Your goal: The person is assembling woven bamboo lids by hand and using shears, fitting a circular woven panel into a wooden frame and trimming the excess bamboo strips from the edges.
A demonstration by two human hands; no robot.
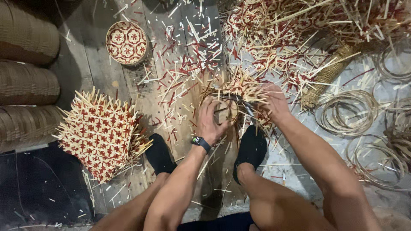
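Observation:
My left hand (210, 120), with a dark watch on the wrist, grips the rim of a small round woven basket (233, 95) whose loose red and pale strip ends stick out all around. My right hand (274, 102) holds metal shears (244, 102), the blades lying across the basket's rim among the protruding strips. The basket rests on the wooden floor between my two feet in black socks (250, 147).
A stack of unfinished woven pieces with spiky ends (100, 132) lies at left. A finished round patterned basket (126, 42) sits farther back. Cut strip scraps (188, 60) litter the floor. Coiled rattan hoops (349, 112) lie at right, brown woven rolls (25, 81) at far left.

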